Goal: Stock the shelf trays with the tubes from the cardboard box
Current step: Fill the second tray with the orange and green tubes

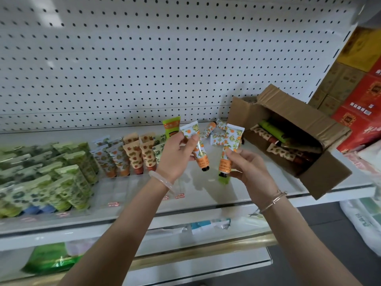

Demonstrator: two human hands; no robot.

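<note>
Lining white shelf (206, 193): tubes (68, 172) left, cardboard box (321, 176) right, pegboard (144, 58) behind.

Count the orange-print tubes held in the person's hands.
2. The left-hand tube is pinched by the left hand; the right-hand tube is held by the right hand, with a green-capped tube partly hidden behind it.
</note>
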